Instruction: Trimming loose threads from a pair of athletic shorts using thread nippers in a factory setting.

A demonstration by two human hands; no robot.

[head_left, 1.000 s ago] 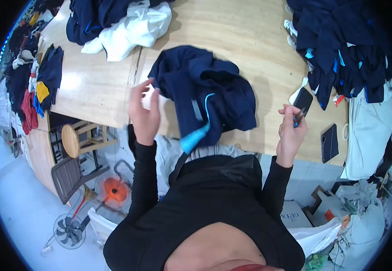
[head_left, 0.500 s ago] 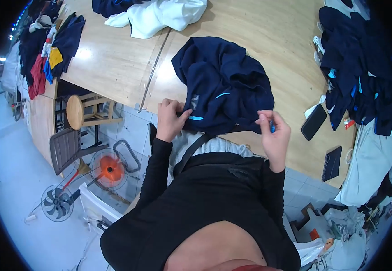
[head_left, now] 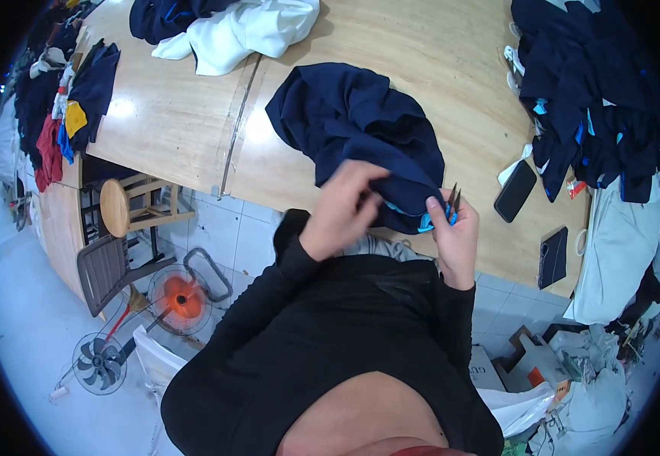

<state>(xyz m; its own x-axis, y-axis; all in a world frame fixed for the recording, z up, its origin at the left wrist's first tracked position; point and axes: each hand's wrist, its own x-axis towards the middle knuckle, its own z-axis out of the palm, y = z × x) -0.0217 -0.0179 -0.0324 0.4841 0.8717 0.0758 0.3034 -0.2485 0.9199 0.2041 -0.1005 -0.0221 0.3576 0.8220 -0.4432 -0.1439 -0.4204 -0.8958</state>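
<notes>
A crumpled navy garment (head_left: 364, 121) lies on the pale wooden desk (head_left: 413, 38), in front of the person and close to the near edge, its folds heaped toward the far side. The right hand (head_left: 459, 242) is closed around a small pair of snips (head_left: 455, 201), dark blades pointing away to the far side, while its thumb presses the garment's near right edge, where a strip of turquoise trim (head_left: 425, 222) shows. The left hand (head_left: 341, 213) is over the garment's near left part, fingers bent toward the cloth (it is blurred, so I cannot tell whether they grip it or only touch it).

To the right of the right hand, well apart from the garment, a black phone (head_left: 515, 191) lies beside a white scrap (head_left: 517, 163). A dark fabric piece (head_left: 553, 257) sits nearer and further right, and a heap of navy clothing (head_left: 588, 91) spreads across the far right. At the far left, a white garment (head_left: 250, 34) lies against more dark cloth (head_left: 151, 21). Left of the person, off the desk, stand a round wooden stool (head_left: 115, 208) and a fan with an orange centre (head_left: 182, 299).
</notes>
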